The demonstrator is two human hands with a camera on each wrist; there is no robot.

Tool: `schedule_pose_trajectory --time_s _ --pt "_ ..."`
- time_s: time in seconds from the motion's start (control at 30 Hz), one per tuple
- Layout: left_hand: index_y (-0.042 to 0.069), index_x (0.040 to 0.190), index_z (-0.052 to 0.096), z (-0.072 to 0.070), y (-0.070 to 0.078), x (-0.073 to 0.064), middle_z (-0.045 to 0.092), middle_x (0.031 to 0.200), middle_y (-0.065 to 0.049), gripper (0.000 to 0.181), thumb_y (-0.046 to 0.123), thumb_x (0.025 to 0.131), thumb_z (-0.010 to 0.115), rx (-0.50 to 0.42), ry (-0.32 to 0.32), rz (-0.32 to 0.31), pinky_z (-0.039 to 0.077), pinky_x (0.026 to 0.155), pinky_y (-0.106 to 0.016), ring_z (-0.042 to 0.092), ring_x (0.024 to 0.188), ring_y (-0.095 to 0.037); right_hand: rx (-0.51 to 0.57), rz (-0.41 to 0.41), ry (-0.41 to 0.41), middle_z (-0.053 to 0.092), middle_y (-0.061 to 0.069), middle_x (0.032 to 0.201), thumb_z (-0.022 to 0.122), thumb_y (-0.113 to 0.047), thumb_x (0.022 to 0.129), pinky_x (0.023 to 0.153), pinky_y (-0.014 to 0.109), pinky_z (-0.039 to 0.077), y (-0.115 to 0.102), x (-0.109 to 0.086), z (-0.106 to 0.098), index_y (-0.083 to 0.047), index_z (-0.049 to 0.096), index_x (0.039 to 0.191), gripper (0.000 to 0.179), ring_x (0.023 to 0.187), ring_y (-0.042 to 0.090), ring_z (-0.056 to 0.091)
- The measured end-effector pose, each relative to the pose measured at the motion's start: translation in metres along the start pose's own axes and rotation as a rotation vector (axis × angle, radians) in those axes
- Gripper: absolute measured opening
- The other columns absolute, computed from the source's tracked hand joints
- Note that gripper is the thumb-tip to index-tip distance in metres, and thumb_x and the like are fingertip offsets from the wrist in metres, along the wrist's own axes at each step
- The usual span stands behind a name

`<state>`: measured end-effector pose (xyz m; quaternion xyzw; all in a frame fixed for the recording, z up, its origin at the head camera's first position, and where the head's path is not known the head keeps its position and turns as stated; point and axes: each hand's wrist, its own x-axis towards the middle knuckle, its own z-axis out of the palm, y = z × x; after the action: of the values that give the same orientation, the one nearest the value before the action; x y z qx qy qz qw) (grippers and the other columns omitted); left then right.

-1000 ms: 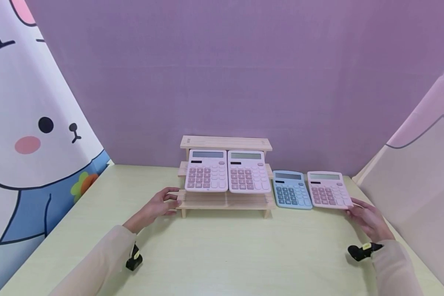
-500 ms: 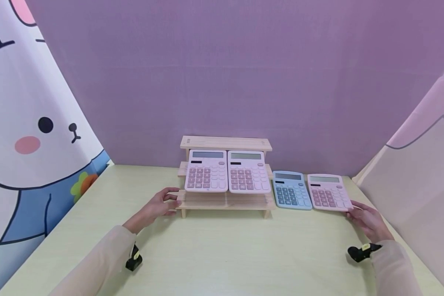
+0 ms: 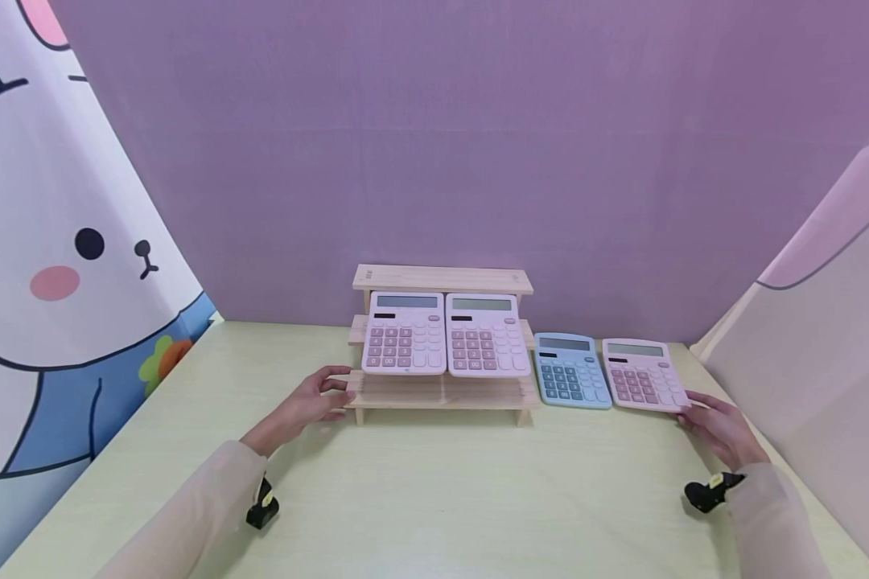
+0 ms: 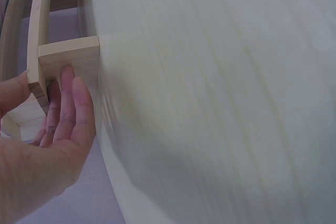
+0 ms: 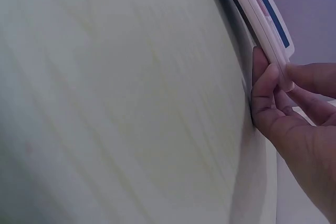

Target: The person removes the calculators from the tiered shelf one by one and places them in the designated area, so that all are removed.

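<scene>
My left hand [image 3: 307, 408] holds the left end of the lowest tier of a wooden stepped stand [image 3: 442, 392]. In the left wrist view the thumb lies on one face of the shelf board [image 4: 41, 40] and the fingers curl beneath it. Two pink calculators [image 3: 404, 334] lean side by side on the stand, screens upward. To its right, a blue calculator [image 3: 572, 370] lies next to a third pink calculator [image 3: 644, 375]. My right hand [image 3: 720, 430] pinches this last one at its lower right corner; the right wrist view shows thumb above and fingers below its edge [image 5: 262, 24].
A pale wood-grain table [image 3: 434, 490] lies under everything. Behind it rises a purple cloth backdrop [image 3: 434, 145]. Patterned cloths close off the left [image 3: 80, 241] and right [image 3: 833, 338] sides, the right one close beside my right hand.
The right-hand pink calculator has shifted slightly toward me, with my right hand still on its corner. My left hand and the stand have stayed in place.
</scene>
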<state>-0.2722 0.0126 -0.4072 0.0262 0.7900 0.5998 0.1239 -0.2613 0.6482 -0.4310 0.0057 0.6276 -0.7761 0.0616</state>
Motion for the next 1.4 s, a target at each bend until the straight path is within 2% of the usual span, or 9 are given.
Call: schedule_pose_trajectory --time_s 0.27,0.4,0.47,0.53,0.6,0.7,0.87,1.03,1.4 --pt "0.006 0.136 0.031 -0.001 0.000 0.000 0.047 0.123 -0.020 0.056 0.011 0.088 0.059 -0.003 0.002 -0.006 0.054 0.082 -0.036 0.058 0.088 -0.014 -0.083 0.023 0.040 0.063 -0.006 0.085 0.048 0.004 0.090 0.072 0.017 0.053 0.000 0.004 0.000 -0.024 0.058 0.089 0.030 0.078 0.005 0.061" --pt "0.005 0.136 0.031 -0.001 0.001 -0.001 0.047 0.122 -0.020 0.056 0.011 0.088 0.059 -0.001 -0.001 -0.002 0.054 0.081 -0.036 0.058 0.088 -0.014 -0.125 0.046 0.067 0.062 -0.007 0.085 0.052 0.003 0.088 0.073 0.017 0.053 0.001 0.006 0.002 -0.011 0.052 0.104 0.021 0.078 0.004 0.061" --pt "0.005 0.136 0.031 -0.001 0.001 -0.001 0.047 0.122 -0.020 0.056 0.011 0.088 0.059 0.001 -0.001 -0.001 0.054 0.081 -0.036 0.058 0.087 -0.014 -0.163 0.057 0.081 0.061 -0.009 0.084 0.054 0.002 0.088 0.072 0.017 0.053 0.000 0.007 0.003 0.001 0.042 0.120 0.034 0.078 0.003 0.061" --pt "0.004 0.136 0.031 0.000 0.002 -0.002 0.047 0.122 -0.020 0.056 0.011 0.088 0.059 0.000 -0.002 0.002 0.054 0.082 -0.036 0.058 0.087 -0.014 -0.198 0.063 0.091 0.061 -0.010 0.083 0.054 0.001 0.088 0.072 0.017 0.053 0.000 0.008 0.004 0.012 0.024 0.131 0.054 0.077 0.002 0.061" --pt "0.005 0.136 0.031 0.000 0.002 -0.002 0.047 0.122 -0.020 0.056 0.010 0.088 0.059 -0.002 -0.001 0.001 0.054 0.082 -0.037 0.058 0.088 -0.014 -0.216 0.069 0.099 0.060 -0.010 0.082 0.055 0.001 0.087 0.072 0.017 0.053 0.000 0.009 0.005 0.019 0.010 0.135 0.068 0.077 0.002 0.061" --pt "0.005 0.135 0.031 0.000 0.003 -0.003 0.047 0.122 -0.020 0.055 0.010 0.088 0.059 -0.007 0.001 0.000 0.054 0.082 -0.037 0.058 0.088 -0.014 -0.218 0.068 0.096 0.060 -0.010 0.082 0.054 0.003 0.087 0.072 0.017 0.053 0.000 0.010 0.007 0.021 0.001 0.135 0.074 0.077 0.002 0.061" --pt "0.005 0.136 0.031 0.001 0.003 -0.004 0.047 0.122 -0.020 0.055 0.010 0.088 0.058 -0.007 0.004 -0.007 0.054 0.082 -0.037 0.058 0.089 -0.015 -0.211 0.061 0.086 0.059 -0.008 0.083 0.053 0.007 0.086 0.073 0.018 0.054 0.000 0.011 0.008 0.022 -0.001 0.134 0.074 0.077 0.004 0.062" --pt "0.004 0.136 0.030 0.001 0.003 -0.004 0.047 0.123 -0.020 0.056 0.010 0.088 0.058 -0.006 -0.003 0.002 0.054 0.082 -0.038 0.058 0.088 -0.014 -0.257 0.059 0.089 0.058 -0.011 0.082 0.052 0.007 0.086 0.072 0.018 0.054 -0.001 0.010 0.009 0.022 -0.002 0.134 0.074 0.076 0.002 0.062" --pt "0.004 0.135 0.032 0.002 0.005 -0.005 0.047 0.123 -0.021 0.055 0.010 0.088 0.059 0.005 0.016 -0.013 0.054 0.082 -0.037 0.058 0.090 -0.016 -0.296 0.054 0.128 0.059 -0.016 0.078 0.057 0.002 0.085 0.066 0.017 0.053 -0.001 0.011 0.009 0.021 0.005 0.133 0.074 0.072 0.000 0.060"
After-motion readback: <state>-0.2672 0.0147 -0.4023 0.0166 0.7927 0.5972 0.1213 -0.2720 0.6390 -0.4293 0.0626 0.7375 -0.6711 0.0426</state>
